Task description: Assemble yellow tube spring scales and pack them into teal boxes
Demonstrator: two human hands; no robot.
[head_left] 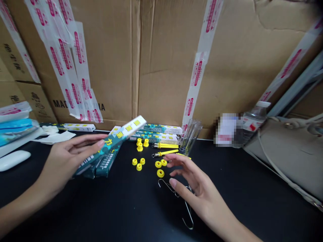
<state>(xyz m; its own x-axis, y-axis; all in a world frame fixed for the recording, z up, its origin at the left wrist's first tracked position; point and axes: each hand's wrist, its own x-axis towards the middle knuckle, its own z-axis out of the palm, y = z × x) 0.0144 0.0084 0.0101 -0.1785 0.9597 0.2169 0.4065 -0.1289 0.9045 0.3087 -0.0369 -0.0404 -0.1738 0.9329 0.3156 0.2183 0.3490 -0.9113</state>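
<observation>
My left hand [68,158] is closed around a long, narrow green-and-white box [123,132] with yellow print, lifted at a slant with its white end up to the right. Under it, similar boxes [104,166] lie on the black table. My right hand [199,186] hovers with fingers apart and curved, over bent metal wire hooks [189,216] it partly hides. Beside its fingertips lie flat yellow rings [160,173]. Small yellow caps [139,167], taller flanged yellow pieces [140,147] and yellow sticks with metal ends [166,153] are grouped farther left and back.
Clear plastic tubes [191,136] stand behind the sticks, near more narrow boxes [161,137]. Taped cardboard boxes [164,67] wall off the back. A plastic bottle [253,122] and beige bag [287,154] are at right; tissues [57,137] and a white oval object [15,159] at left.
</observation>
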